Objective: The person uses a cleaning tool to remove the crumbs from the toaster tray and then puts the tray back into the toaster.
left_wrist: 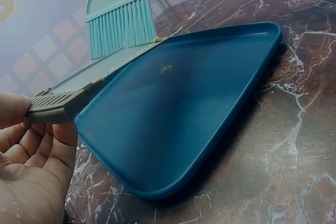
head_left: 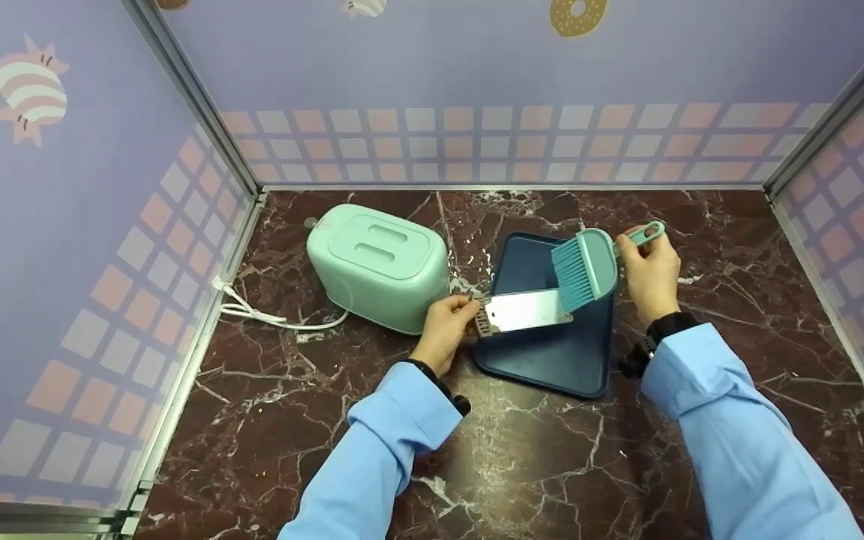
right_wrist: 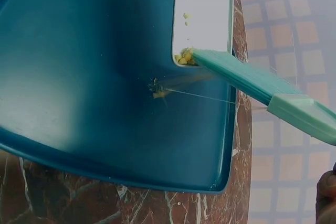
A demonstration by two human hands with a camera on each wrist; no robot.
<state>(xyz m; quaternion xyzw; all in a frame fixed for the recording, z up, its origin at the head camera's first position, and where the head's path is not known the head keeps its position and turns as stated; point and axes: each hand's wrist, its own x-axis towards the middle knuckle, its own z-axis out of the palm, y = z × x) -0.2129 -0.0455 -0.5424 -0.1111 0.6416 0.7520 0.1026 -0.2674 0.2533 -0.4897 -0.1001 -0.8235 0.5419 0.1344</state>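
My left hand [head_left: 443, 330] pinches the brown slotted end of a flat metal crumb tray [head_left: 526, 310], thumb above and fingers below. The crumb tray is held over a dark blue tray [head_left: 552, 366]. By its handle, my right hand [head_left: 649, 274] holds a mint-green hand brush [head_left: 598, 259]. Its teal bristles [left_wrist: 123, 27] touch the crumb tray's far end. Yellowish crumbs [right_wrist: 185, 56] are gathered at that end in the right wrist view, with a few more along the metal. Some small bits [left_wrist: 167, 70] lie on the blue tray below.
A mint-green toaster [head_left: 379, 262] stands left of the blue tray, its white cord [head_left: 267, 319] running to the left wall. White crumbs [head_left: 469, 259] are scattered on the marbled surface behind my left hand. Patterned panels [head_left: 514, 142] enclose the back and sides.
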